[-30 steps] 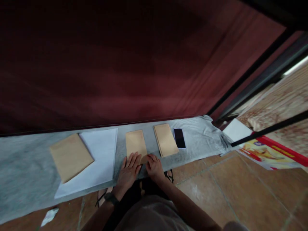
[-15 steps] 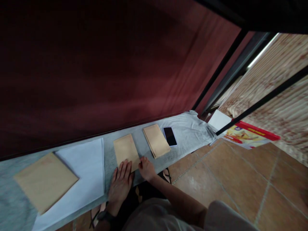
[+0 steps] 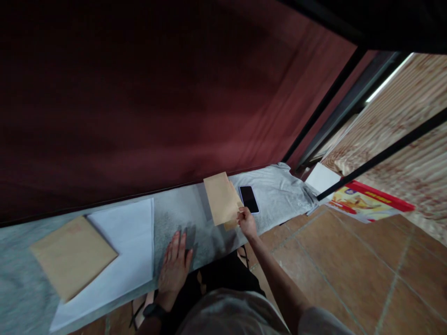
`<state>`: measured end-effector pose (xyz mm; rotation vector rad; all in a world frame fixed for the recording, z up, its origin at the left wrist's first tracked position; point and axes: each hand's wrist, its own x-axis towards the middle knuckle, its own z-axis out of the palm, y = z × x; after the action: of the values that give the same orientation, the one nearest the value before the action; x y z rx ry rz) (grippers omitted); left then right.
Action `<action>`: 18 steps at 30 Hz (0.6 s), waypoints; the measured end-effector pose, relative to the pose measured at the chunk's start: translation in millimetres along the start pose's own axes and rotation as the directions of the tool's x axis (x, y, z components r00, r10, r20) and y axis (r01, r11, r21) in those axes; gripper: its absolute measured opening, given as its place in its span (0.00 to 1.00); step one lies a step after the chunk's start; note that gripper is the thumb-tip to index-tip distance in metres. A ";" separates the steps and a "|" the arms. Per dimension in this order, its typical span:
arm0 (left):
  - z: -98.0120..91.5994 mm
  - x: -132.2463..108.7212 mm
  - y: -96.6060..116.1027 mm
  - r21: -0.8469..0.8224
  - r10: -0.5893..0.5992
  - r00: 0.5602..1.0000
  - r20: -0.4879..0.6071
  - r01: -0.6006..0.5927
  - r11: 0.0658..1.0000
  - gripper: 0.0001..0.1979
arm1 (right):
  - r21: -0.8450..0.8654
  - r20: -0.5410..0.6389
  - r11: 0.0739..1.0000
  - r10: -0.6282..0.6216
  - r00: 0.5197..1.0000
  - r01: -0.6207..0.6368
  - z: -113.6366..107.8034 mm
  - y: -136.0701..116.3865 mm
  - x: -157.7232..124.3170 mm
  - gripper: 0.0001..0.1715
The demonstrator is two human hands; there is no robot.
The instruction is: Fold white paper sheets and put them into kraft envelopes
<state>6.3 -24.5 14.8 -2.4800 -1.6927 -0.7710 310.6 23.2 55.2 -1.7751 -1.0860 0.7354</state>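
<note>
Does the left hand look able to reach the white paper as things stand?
Probably yes: the left hand appears free, palm down beside the white paper, with nothing between them; only the larger brown paper covers part of it.

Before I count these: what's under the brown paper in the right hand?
Under the held brown paper, edges of more brown paper show on the grey cloth; the rest is covered.

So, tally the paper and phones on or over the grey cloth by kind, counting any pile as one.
Brown paper: 3 (large piece at left, smaller piece in the right hand, another piece partly beneath it)
White paper: 1
Phone: 1
Total: 5
</note>
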 end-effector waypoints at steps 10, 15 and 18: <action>1.3 -2.3 -2.5 0.044 0.018 0.999 0.047 -0.020 0.999 0.32 | -0.451 -0.109 0.889 0.033 0.993 -0.079 -33.6 15.0 -5.8 0.15; 0.7 -2.4 -3.6 0.046 0.002 0.997 0.072 -0.005 0.999 0.30 | -0.572 -0.088 0.818 0.010 0.996 -0.059 -33.9 11.8 -6.7 0.14; -1.0 -3.1 -3.0 0.038 -0.005 0.998 0.070 0.003 0.999 0.28 | -0.657 -0.063 0.753 -0.011 0.998 -0.033 -33.4 10.0 -9.0 0.13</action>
<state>2.4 -26.2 13.6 -2.5074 -1.7182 -0.6539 337.8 0.2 60.3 -2.3781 -1.4036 0.2937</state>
